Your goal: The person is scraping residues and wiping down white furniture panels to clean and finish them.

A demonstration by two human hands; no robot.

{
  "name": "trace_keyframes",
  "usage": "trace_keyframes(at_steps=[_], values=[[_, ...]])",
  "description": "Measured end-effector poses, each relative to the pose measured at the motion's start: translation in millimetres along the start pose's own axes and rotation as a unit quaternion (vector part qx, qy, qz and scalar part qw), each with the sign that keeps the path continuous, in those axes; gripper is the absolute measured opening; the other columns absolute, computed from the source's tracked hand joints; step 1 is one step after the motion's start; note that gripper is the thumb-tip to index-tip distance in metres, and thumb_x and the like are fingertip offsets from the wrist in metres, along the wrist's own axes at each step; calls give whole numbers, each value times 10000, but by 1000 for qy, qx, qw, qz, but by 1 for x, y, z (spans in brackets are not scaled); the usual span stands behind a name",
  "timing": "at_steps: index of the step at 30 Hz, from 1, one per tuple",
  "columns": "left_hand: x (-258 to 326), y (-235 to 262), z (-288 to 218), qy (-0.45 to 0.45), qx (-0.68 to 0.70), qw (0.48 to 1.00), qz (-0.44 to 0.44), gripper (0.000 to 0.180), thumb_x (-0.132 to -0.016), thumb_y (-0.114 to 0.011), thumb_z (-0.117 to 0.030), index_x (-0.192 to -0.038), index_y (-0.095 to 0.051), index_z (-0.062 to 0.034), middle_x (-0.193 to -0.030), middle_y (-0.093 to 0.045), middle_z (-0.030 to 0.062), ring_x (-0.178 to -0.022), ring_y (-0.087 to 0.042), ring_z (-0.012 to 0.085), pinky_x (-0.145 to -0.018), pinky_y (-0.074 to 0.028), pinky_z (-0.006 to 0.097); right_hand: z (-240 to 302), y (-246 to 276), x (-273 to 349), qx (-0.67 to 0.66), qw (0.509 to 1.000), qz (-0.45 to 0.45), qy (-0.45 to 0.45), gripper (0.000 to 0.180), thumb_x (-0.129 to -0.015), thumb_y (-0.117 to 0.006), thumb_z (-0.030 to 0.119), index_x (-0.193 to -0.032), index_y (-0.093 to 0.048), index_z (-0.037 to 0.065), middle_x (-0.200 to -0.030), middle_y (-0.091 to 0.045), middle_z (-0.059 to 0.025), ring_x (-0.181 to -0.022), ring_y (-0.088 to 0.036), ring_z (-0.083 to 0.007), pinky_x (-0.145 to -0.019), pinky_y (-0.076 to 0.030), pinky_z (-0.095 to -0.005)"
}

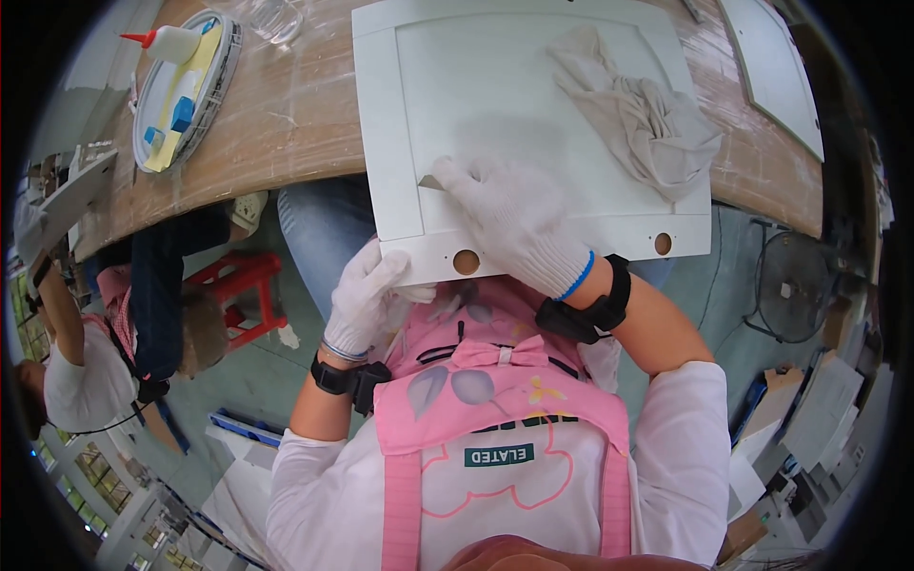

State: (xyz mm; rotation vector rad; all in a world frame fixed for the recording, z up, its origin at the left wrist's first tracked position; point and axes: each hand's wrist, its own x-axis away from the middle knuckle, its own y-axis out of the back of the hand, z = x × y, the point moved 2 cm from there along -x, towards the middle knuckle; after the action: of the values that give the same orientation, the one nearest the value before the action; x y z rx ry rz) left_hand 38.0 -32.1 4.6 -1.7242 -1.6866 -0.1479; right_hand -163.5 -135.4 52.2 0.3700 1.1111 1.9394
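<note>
A white cabinet door (388, 124) with a recessed middle and two round holes along its near edge lies in front of me, overhanging the table edge. My left hand (367, 293), in a white knit glove, is closed on the door's near left corner. My right hand (509, 209), gloved too, rests over the near left part of the door. Its fingers pinch a small thin grey-brown flat piece (430, 182) beside the left inner edge of the frame; the kind cannot be made out. A crumpled beige cloth (647, 128) lies on the door's right side.
The wrapped table (286, 105) holds a round lid (225, 71) with a glue bottle (174, 44) and blue blocks (183, 114). Another white panel (776, 71) lies at right. A person (86, 371) works at left near a red stool (249, 295). A fan (790, 285) stands at right.
</note>
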Motion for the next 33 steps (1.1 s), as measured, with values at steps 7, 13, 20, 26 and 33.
trace_keyframes(at_steps=[7, 13, 20, 26, 33], values=[[0, -1, -2, 5, -2, 1000, 2, 429, -1015, -572, -250, -1305, -522, 61, -1052, -694, 157, -839, -701, 213, -753, -581, 329, -3, -3, 7, -18, 1000, -4, 3, 387, -836, -661, 138, -1218, -602, 148, -917, -652, -116, -820, -673, -327, -667, -521, -430], [-1, 1, 0, 5, -1, 1000, 0, 449, -1008, -591, -268, -1305, -524, 62, -1060, -692, 161, -850, -699, 216, -747, -583, 333, 2, -3, 2, 32, 999, 1, -14, 416, -831, -669, 135, -1238, -586, 151, -918, -645, -120, -803, -669, -321, -656, -520, -427], [1, -3, -2, 3, 12, 1000, -4, 457, -1010, -589, -272, -1311, -518, 64, -1060, -691, 165, -857, -696, 216, -757, -580, 337, 1, 1, 7, -9, 999, 9, 36, 421, -825, -663, 126, -1238, -580, 137, -909, -642, -127, -793, -670, -319, -644, -520, -427], [0, 2, -4, 15, -6, 1000, 11, 560, -991, -626, -322, -1352, -478, 80, -1119, -682, 184, -893, -711, 240, -762, -591, 341, 4, -2, 4, 42, 999, 8, -11, 449, -785, -698, 129, -1220, -587, 141, -963, -660, -132, -846, -675, -337, -679, -527, -428], [-1, 4, -14, 51, -58, 996, 34, 609, -969, -632, -360, -1354, -472, 85, -1087, -688, 188, -827, -714, 239, -735, -582, 331, 0, 22, 3, -44, 997, 39, -54, 444, -836, -640, 87, -1273, -620, 156, -1075, -666, -125, -969, -649, -344, -788, -522, -432]])
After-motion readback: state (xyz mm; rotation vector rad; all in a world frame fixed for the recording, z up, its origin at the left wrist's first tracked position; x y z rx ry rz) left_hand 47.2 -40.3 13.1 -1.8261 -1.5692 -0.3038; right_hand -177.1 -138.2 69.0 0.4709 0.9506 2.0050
